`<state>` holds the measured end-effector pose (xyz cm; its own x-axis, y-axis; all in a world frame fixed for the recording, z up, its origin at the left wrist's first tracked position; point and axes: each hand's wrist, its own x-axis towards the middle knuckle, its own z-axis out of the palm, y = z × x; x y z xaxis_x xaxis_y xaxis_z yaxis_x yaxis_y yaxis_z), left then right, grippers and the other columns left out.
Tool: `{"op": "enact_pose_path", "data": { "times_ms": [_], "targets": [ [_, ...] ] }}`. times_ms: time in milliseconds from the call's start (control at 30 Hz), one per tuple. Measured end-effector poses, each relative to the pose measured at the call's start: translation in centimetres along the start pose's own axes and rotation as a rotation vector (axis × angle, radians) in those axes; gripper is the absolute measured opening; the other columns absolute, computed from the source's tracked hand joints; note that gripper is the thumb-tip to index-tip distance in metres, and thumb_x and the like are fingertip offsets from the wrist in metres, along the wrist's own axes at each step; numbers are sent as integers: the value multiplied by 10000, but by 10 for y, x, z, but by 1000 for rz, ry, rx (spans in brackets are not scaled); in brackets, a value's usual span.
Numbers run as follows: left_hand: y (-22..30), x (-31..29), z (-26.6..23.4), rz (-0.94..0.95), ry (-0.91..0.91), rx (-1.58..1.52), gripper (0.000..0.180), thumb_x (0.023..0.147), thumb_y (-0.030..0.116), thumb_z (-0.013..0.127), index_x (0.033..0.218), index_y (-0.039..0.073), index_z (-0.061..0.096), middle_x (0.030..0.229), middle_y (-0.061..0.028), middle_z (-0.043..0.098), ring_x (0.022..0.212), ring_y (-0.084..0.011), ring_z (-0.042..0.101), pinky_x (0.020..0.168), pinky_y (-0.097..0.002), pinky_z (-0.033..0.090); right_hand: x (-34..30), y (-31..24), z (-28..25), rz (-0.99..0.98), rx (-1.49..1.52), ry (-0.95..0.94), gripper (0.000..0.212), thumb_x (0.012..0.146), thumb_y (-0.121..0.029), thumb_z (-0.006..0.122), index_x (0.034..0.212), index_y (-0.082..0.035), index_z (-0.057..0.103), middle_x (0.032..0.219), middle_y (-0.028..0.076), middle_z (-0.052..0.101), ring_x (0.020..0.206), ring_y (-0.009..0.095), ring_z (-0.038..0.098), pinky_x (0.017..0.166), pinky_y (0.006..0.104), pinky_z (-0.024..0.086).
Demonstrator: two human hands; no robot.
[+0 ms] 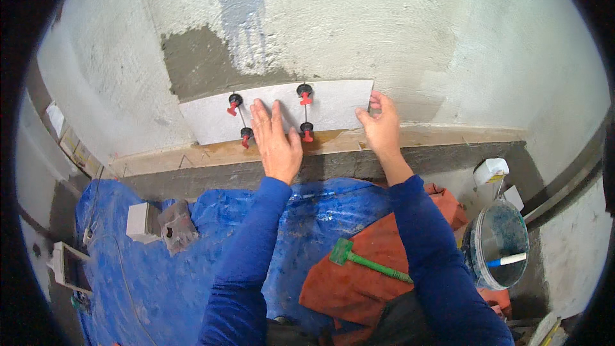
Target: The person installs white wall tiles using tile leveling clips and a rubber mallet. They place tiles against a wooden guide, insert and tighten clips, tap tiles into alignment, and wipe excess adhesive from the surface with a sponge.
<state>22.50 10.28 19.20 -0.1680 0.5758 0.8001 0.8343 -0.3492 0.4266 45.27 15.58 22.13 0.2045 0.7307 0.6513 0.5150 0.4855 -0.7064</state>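
A long pale wall tile (214,122) lies against the wall, its lower edge along a wooden batten (442,136). Two black suction-cup clamps with red levers, a left one (246,133) and a right one (307,127), are fixed to its face. Between the clamps, my left hand (277,144) rests flat on the tile, fingers stretched out. My right hand (383,129) grips the tile's right end, with the thumb on the face and curled fingers by the edge. What lies behind that edge is hidden.
Blue tarp (173,282) covers the floor. A green mallet (365,261) lies on orange cloth (346,288). At right stand a bucket (477,250) with a blue-and-white handle inside and a white container (492,171). Stacked tiles (142,223) sit beside a plastic bag (177,227). Nails (186,161) project by the batten.
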Motion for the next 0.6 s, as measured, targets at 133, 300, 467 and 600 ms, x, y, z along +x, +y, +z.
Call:
{"op": "enact_pose_path", "data": {
  "times_ms": [133,300,467,600],
  "targets": [
    [-4,0,3,19,-25,14,721,871,75,638,1537,8,370,1666,-295,140,1554,-459,116,1252,-547,141,-3,2,2,12,71,28,561,751,-99,787,1269,20,607,1163,164,661,1048,296,653,914,413,524],
    [-6,-2,1,43,111,-30,529,864,69,637,1372,-11,514,1572,-269,367,1469,-468,299,1187,-555,250,-3,6,5,-16,60,56,544,759,-86,776,1268,9,608,1154,159,661,1016,285,650,892,410,531],
    [-19,0,-6,-263,421,-21,300,834,104,647,1105,17,554,1100,-187,514,1087,-380,450,996,-503,329,-2,11,10,71,121,30,512,789,-73,754,1274,1,608,1183,156,654,1049,261,630,895,382,533],
    [-47,9,-20,-461,547,-8,323,873,161,639,1147,13,551,1174,-195,511,1156,-395,440,1033,-516,317,0,17,7,60,139,-10,525,814,-77,747,1306,17,592,1222,164,642,1073,243,621,878,374,548]
  ]
}}
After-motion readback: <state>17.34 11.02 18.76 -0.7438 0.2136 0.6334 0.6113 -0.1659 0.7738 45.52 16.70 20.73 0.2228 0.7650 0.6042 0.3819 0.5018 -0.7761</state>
